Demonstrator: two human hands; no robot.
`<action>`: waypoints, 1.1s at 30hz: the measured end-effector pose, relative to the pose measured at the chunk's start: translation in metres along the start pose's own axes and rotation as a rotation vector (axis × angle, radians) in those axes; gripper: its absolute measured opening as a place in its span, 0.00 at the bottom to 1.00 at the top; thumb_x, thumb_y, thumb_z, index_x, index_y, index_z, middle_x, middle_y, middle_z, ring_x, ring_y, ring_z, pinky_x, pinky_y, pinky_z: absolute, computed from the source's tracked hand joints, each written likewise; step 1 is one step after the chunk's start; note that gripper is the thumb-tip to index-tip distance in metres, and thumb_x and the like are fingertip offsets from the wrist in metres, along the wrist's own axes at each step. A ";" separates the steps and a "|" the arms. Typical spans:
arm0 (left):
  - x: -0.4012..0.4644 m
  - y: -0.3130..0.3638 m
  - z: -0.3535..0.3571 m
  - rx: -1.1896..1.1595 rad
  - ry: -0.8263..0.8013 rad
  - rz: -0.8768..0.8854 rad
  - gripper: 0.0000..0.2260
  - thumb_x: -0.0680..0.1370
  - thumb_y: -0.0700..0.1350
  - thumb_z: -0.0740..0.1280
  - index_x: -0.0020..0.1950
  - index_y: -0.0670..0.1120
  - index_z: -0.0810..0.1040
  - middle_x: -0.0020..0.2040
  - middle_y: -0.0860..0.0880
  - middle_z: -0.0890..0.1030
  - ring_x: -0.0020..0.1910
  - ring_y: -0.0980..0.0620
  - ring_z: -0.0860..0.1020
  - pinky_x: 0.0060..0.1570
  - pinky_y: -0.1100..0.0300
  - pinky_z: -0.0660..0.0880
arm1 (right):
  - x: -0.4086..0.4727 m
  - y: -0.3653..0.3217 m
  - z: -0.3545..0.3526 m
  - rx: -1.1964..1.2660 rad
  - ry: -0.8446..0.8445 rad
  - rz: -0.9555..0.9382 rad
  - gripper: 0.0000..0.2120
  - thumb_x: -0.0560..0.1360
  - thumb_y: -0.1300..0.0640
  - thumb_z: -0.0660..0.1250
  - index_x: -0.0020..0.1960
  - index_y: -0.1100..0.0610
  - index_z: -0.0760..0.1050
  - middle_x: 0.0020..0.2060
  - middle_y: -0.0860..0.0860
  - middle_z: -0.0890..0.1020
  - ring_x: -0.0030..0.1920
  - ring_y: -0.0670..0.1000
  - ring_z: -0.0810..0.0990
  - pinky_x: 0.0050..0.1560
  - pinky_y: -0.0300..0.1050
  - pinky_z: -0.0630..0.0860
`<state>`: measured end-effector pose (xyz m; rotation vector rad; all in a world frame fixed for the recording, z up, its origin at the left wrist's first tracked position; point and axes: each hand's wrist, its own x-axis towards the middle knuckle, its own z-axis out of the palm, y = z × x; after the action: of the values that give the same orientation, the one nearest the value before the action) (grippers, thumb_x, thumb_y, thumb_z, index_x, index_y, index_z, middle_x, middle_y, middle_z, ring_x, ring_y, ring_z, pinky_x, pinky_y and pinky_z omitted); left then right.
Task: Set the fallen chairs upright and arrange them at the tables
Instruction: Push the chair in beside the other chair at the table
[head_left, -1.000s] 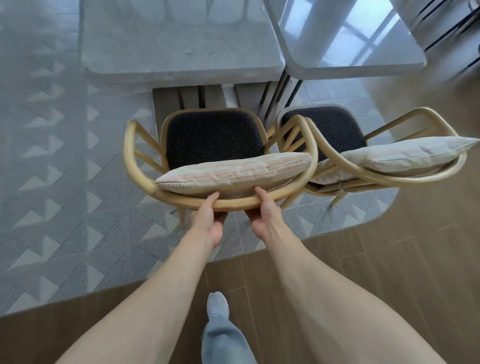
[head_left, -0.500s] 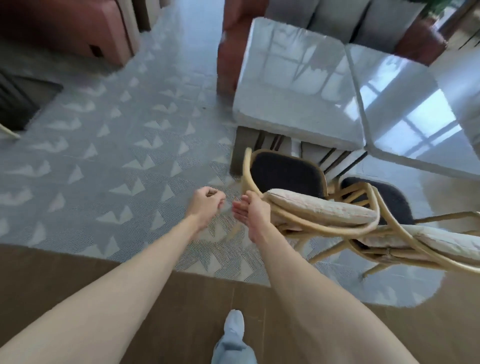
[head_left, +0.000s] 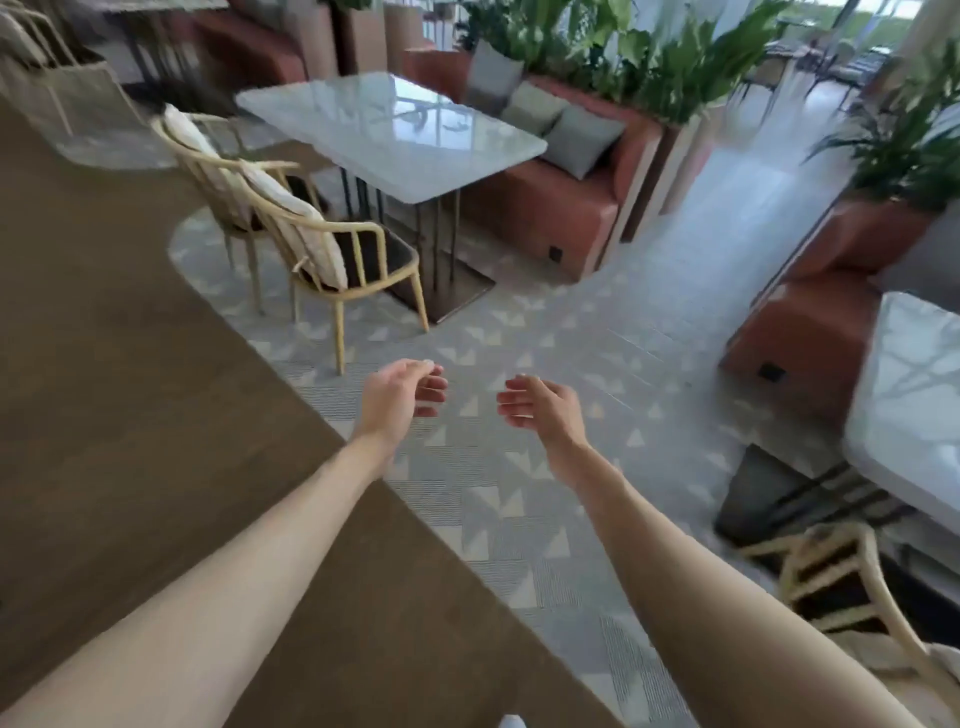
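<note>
Now both hands reach forward over the patterned carpet (head_left: 519, 499), holding nothing. Fingers of the left hand (head_left: 402, 392) and right hand (head_left: 540, 408) curl loosely, slightly spread, tips facing each other. Beyond the fingers, well apart, two upright chairs (head_left: 332, 254) stand beside a marble table (head_left: 395, 132). Another chair (head_left: 841, 577) sits near the right forearm, at a second table (head_left: 909, 395).
</note>
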<state>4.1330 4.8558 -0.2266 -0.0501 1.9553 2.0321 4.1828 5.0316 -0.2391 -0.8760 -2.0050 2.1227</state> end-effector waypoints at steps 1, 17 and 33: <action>0.007 0.008 -0.031 -0.018 0.042 0.021 0.11 0.83 0.42 0.61 0.49 0.39 0.80 0.46 0.39 0.83 0.43 0.45 0.81 0.46 0.50 0.76 | 0.005 -0.009 0.036 -0.016 -0.054 -0.015 0.10 0.81 0.61 0.62 0.46 0.62 0.80 0.39 0.58 0.83 0.38 0.54 0.81 0.43 0.44 0.77; 0.197 0.099 -0.424 -0.043 0.486 0.095 0.11 0.81 0.44 0.63 0.47 0.40 0.83 0.45 0.40 0.86 0.45 0.45 0.83 0.52 0.45 0.79 | 0.166 -0.083 0.495 0.099 -0.360 -0.074 0.11 0.81 0.58 0.63 0.48 0.62 0.81 0.39 0.58 0.85 0.39 0.56 0.83 0.44 0.49 0.78; 0.539 0.158 -0.634 0.006 0.392 0.000 0.10 0.79 0.43 0.65 0.45 0.40 0.83 0.41 0.43 0.85 0.43 0.45 0.82 0.50 0.48 0.79 | 0.412 -0.172 0.725 0.065 -0.145 -0.073 0.08 0.77 0.58 0.67 0.48 0.60 0.83 0.37 0.54 0.87 0.37 0.52 0.83 0.42 0.48 0.78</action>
<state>3.4592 4.3428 -0.2445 -0.4795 2.1805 2.1427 3.4530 4.5933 -0.2370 -0.6473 -1.9867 2.2556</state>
